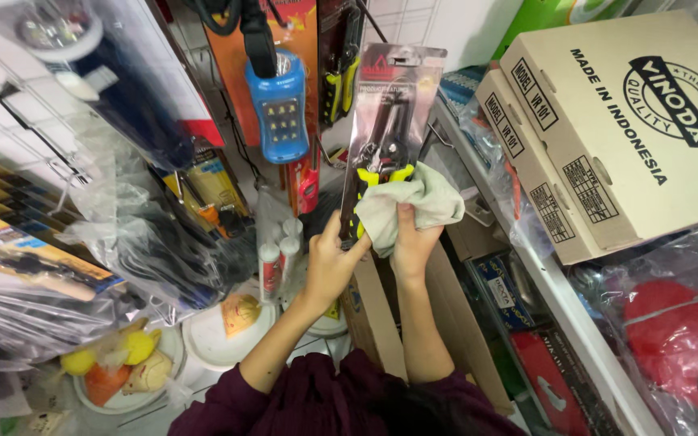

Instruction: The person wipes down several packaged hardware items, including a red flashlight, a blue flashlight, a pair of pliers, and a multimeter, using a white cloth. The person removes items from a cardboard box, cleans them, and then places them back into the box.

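My left hand (329, 262) grips the lower edge of a packaged cutter (389, 129), fingers closed on it, held upright before me. My right hand (412, 242) clutches a pale cloth (414, 202) against the pack. Beyond hangs a blue lamp (283, 105); cardboard boxes (607, 137) sit right.

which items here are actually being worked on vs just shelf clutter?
In hand:
- packaged cutters, held at the bottom by left hand
- grey cloth, pressed on the pack by right hand

Lying about:
- blue lantern
- cardboard boxes
- plates
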